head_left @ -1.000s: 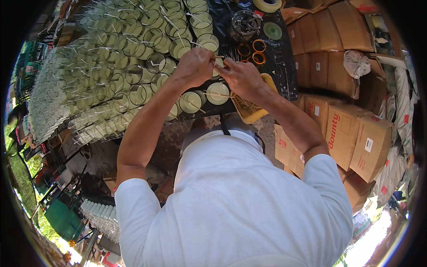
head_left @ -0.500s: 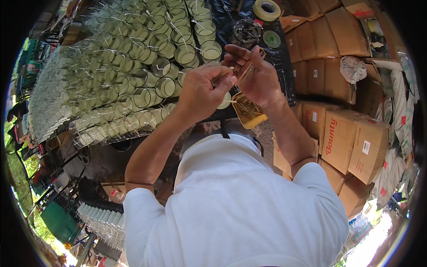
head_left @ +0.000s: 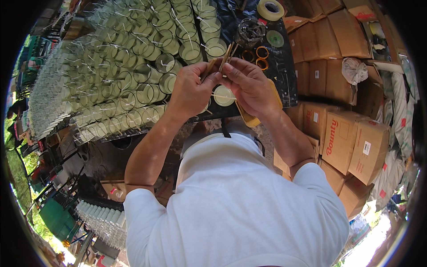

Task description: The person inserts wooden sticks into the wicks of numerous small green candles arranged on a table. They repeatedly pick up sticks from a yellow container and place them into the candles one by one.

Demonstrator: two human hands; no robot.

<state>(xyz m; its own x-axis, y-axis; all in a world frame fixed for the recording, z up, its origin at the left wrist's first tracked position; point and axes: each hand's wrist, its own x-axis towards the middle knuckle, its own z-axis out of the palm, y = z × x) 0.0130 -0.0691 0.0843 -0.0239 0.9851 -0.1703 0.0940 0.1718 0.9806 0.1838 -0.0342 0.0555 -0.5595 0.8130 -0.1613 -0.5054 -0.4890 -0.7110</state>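
Brown, thin, straight wooden sticks [head_left: 227,57] jut up from our pinching hands.
Our left hand [head_left: 192,91] and right hand [head_left: 255,89] each grip some, near clear round glasses [head_left: 191,51] of pale-green filling.

At the far right of the black-covered counter [head_left: 287,84] lies a roll of pale yellow tape [head_left: 270,16]. Just nearer are a clear jar [head_left: 251,32] with dark contents and a round green disc [head_left: 275,38]; orange rings [head_left: 262,58] lie nearer still. Brown cardboard boxes [head_left: 347,35] are stacked to the right, with a crumpled whitish plastic bag [head_left: 355,71] against them. Beyond, at the right edge, hangs grey sheeting [head_left: 396,98] with red patches. Near left stand a green container [head_left: 58,218] and a tight cluster of white cylindrical pieces [head_left: 100,213].
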